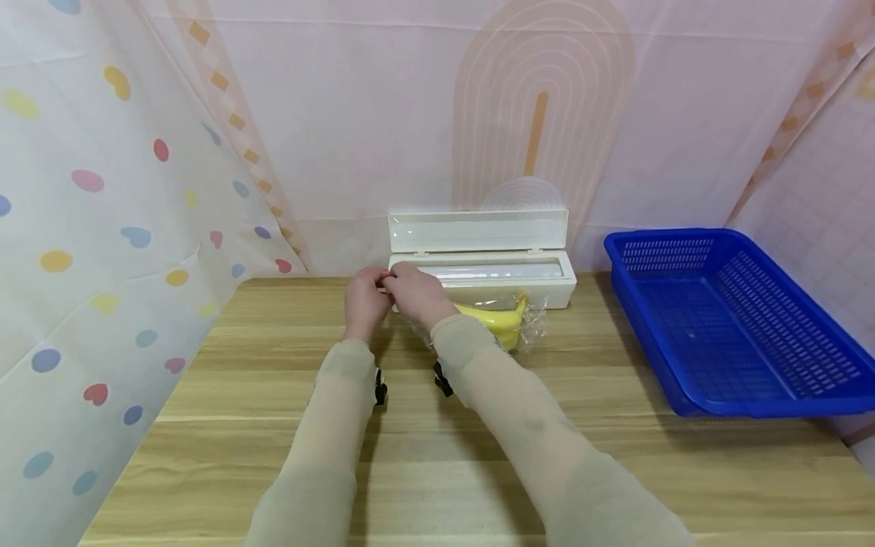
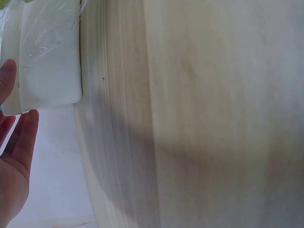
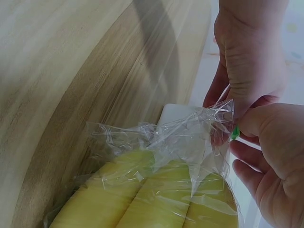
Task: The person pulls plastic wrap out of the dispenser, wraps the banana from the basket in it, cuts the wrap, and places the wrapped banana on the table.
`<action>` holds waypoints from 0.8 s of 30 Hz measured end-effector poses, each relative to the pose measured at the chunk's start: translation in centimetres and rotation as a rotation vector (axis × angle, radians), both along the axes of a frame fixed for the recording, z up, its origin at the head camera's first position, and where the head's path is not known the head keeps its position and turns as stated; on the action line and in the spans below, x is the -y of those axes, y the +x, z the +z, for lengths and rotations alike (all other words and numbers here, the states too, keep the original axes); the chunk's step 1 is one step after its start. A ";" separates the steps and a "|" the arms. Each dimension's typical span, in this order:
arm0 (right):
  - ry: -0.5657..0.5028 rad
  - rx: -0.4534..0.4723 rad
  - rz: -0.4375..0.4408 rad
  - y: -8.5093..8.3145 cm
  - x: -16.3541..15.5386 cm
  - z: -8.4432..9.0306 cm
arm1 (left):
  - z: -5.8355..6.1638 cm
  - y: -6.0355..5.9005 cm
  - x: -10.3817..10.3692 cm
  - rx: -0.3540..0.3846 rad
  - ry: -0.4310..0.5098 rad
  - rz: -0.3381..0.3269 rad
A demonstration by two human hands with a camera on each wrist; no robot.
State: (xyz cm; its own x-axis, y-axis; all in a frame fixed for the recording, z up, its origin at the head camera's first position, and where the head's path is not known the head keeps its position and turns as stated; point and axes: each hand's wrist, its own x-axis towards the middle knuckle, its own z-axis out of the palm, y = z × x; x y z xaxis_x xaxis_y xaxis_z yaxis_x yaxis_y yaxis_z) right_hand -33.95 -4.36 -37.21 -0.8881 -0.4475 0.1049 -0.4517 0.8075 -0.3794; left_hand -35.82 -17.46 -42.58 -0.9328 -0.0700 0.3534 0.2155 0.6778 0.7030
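Note:
A white cling film dispenser (image 1: 557, 295) stands at the back of the table with its lid raised and a roll of film inside. My left hand (image 1: 367, 300) holds its left end, the thumb (image 2: 6, 80) on the front and the fingers round the end. Close beside it, my right hand (image 1: 418, 292) pinches a small green piece (image 3: 235, 132) at the dispenser's corner. Yellow bananas (image 1: 502, 319) lie in front of the dispenser, covered by crinkled clear film (image 3: 185, 135). That film stretches up to my fingertips, and my right forearm partly hides the bananas in the head view.
A blue plastic basket (image 1: 645, 327) with perforated sides sits on the right of the wooden table (image 1: 437, 471). Patterned cloth (image 1: 355, 114) hangs behind the dispenser, and a dotted cloth (image 1: 171, 235) borders the left side.

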 end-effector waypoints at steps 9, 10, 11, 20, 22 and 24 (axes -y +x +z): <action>0.097 -0.063 0.040 -0.2 -0.1 0.2 | 0.1 0.2 -0.2 -0.015 0.001 0.002; 0.123 -0.077 0.049 -0.2 -0.1 0.2 | 0.1 0.2 -0.1 -0.020 -0.002 0.001; 0.107 -0.065 0.040 -0.2 -0.1 0.3 | 0.1 0.2 -0.1 -0.025 -0.007 0.000; 0.303 -0.205 0.043 -0.6 0.4 0.2 | 0.1 0.3 0.0 -0.020 -0.043 0.004; 0.321 -0.206 0.026 -0.6 0.5 0.2 | 0.0 0.3 0.0 -0.018 -0.042 0.002; 0.326 -0.203 0.007 -0.7 0.7 0.2 | 0.0 0.3 -0.1 -0.020 -0.033 -0.004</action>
